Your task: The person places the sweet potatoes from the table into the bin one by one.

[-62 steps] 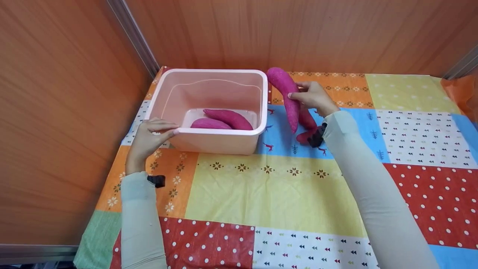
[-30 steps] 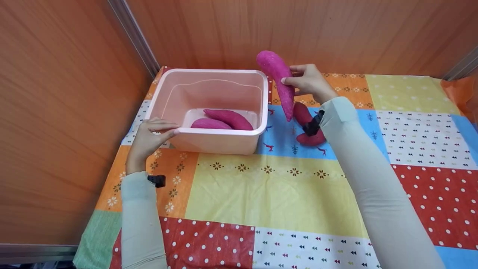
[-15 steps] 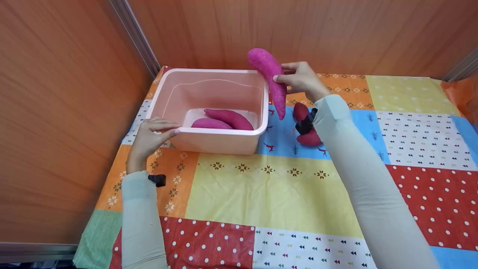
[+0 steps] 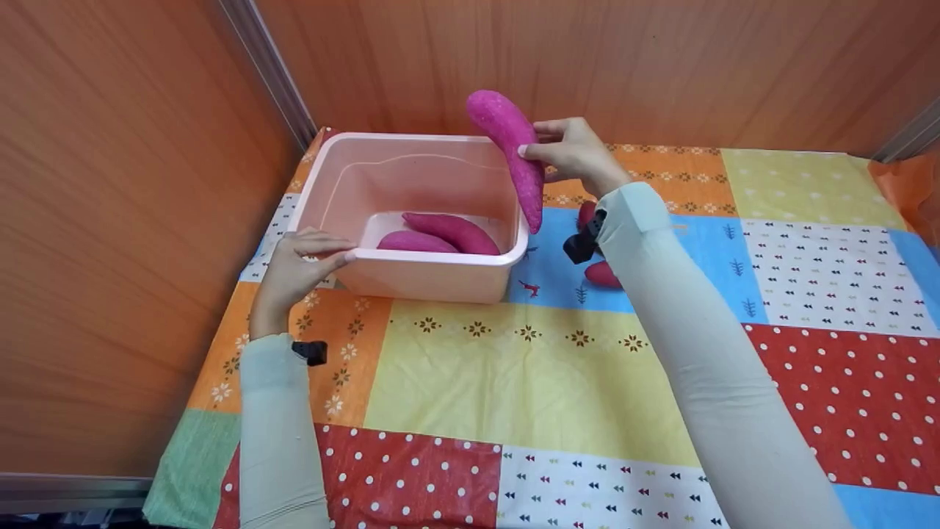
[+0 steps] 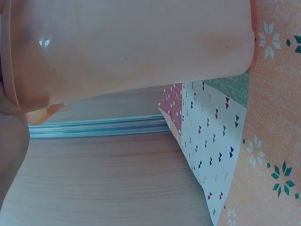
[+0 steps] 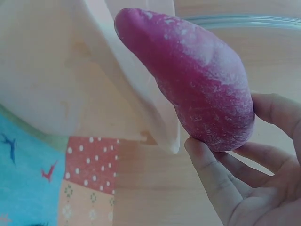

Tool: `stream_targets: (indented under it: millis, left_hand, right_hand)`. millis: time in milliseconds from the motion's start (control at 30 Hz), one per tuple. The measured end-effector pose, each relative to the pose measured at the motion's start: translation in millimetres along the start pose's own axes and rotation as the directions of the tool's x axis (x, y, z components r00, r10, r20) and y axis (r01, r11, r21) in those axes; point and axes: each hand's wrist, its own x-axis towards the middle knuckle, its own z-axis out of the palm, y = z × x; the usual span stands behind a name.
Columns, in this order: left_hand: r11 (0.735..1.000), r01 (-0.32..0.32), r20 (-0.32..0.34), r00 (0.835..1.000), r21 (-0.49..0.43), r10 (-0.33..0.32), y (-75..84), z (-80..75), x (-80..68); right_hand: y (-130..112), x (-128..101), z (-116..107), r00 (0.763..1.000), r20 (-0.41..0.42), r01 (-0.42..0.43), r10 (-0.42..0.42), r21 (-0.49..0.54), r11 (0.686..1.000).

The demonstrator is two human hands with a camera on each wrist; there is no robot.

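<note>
My right hand [image 4: 576, 153] pinches a purple-pink sweet potato [image 4: 507, 128] between thumb and fingers. It is held up at the right rim of a pink plastic bin [image 4: 426, 278], its thin end tilted down and overlapping that rim in the head view. The right wrist view shows the sweet potato [image 6: 202, 80] close beside the bin's outer wall [image 6: 80, 80]. My left hand [image 4: 290, 275] grips the bin's near left corner by the rim. Inside the bin, one sweet potato [image 4: 455, 231] lies partly behind another [image 4: 413, 242], whose lower side the front wall hides.
Right of the bin, a sweet potato [image 4: 604, 275] and part of another [image 4: 586, 213] lie on the patchwork tablecloth [image 4: 543, 382], partly hidden by the right wrist's camera and sleeve. Wood-grain panels [image 4: 587, 66] stand behind and to the left.
My right hand has lifted the sweet potato off the blue patch and carried it left to the bin's right rim. My left hand has stayed at the bin's corner.
</note>
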Motion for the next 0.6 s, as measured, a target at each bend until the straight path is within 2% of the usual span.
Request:
stream_targets:
  millis: [267, 600]
  left_hand:
    - [1.000, 0.022, 0.002, 1.000, -0.003, -0.022, 1.2, 0.0, -0.3]
    - [1.000, 0.005, -0.011, 1.000, -0.002, -0.005, 2.7, 2.0, -1.4]
  right_hand:
    - [-6, 1, 12, 1.000, 0.023, 0.014, -0.014, 0.000, 1.000]
    - [-8, 3, 26, 0.998, 0.041, 0.038, -0.038, 0.010, 0.999]
